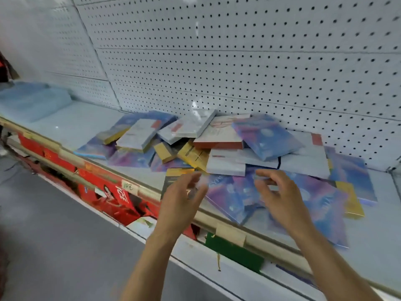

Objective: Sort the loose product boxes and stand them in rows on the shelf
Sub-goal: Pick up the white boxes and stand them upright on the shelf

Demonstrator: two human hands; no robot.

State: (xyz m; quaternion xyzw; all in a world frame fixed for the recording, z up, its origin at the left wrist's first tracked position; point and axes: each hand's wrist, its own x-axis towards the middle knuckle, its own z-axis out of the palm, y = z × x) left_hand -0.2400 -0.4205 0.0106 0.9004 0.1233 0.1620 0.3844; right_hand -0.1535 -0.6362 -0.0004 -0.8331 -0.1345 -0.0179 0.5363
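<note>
A jumbled heap of flat product boxes lies on the white shelf point(71, 124): several blue-purple boxes point(267, 135), white ones point(191, 124), gold ones point(193, 154) and a white box with a red edge point(219, 137). None stands upright. My left hand point(181, 200) hovers over the shelf's front edge, fingers loosely spread and blurred, holding nothing. My right hand point(280, 196) hovers above a blue-purple box point(234, 192) near the front, fingers slightly curled, holding nothing.
White pegboard point(238, 61) backs the shelf. A folded pale blue bundle point(32, 101) lies at the shelf's far left. A price-strip rail point(230, 233) runs along the front edge. Red packages point(108, 192) and a green box point(234, 250) sit on the lower shelf.
</note>
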